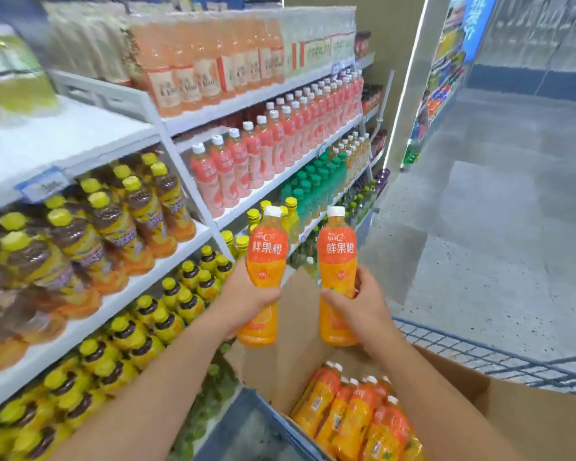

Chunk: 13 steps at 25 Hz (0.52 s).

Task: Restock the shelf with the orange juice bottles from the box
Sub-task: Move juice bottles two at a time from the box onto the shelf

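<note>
Looks early! Left hand (246,296) grip wrapped round one bottle (266,257), right hand (363,306) grip round another bottle (336,257), both up over the box (519,414). Neither on shelf (67,134) yet; lots more OJ bottles (356,417) in box.

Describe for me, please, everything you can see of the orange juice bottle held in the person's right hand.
The clear plastic bottle of orange juice has a white screw cap, an orange-red upper label with white characters and an orange lower wrap. It looks full. It is held upright in the air above the open brown cardboard box. Only the right hand touches it, fingers curled round its middle.
</note>
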Each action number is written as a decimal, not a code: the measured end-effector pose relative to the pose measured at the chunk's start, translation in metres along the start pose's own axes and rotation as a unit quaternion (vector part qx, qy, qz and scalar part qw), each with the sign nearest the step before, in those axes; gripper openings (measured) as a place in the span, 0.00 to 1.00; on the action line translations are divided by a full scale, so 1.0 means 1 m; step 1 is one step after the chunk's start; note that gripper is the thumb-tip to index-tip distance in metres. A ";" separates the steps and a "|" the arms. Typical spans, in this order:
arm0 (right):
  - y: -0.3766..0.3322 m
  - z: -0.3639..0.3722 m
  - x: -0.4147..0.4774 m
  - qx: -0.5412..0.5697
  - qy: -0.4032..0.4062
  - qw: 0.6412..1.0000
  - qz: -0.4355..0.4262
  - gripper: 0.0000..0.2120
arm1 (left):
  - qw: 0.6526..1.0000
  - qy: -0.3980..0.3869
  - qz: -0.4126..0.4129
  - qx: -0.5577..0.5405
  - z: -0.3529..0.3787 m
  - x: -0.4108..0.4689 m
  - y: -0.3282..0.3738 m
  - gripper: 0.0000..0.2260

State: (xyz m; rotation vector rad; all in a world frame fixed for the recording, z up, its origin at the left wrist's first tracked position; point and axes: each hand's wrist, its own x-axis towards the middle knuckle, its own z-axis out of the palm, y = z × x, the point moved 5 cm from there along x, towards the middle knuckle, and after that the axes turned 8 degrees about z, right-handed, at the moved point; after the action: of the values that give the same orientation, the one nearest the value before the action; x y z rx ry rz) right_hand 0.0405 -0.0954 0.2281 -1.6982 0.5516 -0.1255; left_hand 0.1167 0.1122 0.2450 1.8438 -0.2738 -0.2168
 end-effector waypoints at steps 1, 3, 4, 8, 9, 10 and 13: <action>-0.010 0.011 -0.003 -0.004 -0.024 1.000 -0.014 0.25 | 1.000 0.028 -0.001 -0.003 -0.015 -0.011 0.006 0.24; -0.031 0.038 -0.015 -0.011 -0.076 0.996 -0.045 0.28 | 0.996 0.087 0.010 -0.001 -0.047 -0.034 0.017 0.23; -0.043 0.053 -0.023 -0.014 -0.101 0.993 -0.058 0.31 | 0.993 0.119 0.016 0.000 -0.064 -0.049 0.024 0.21; -0.081 0.115 -0.052 -0.013 -0.180 0.977 -0.109 0.31 | 0.975 0.219 0.029 0.019 -0.131 -0.104 0.046 0.21; -0.092 0.134 -0.060 -0.011 -0.200 0.972 -0.124 0.29 | 0.969 0.245 0.033 0.024 -0.150 -0.118 0.050 0.22; -0.103 0.150 -0.068 -0.007 -0.219 0.966 -0.137 0.28 | 0.962 0.267 0.037 0.030 -0.167 -0.130 0.055 0.23; -0.142 0.202 -0.096 -0.004 -0.282 0.942 -0.184 0.26 | 0.942 0.329 0.050 0.035 -0.218 -0.161 0.065 0.25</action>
State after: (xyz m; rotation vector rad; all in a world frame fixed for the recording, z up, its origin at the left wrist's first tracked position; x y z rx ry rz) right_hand 0.0738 0.1417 0.3413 -1.7295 -0.1948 0.0983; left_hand 0.0207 0.3415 0.3708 1.8570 0.0948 0.4851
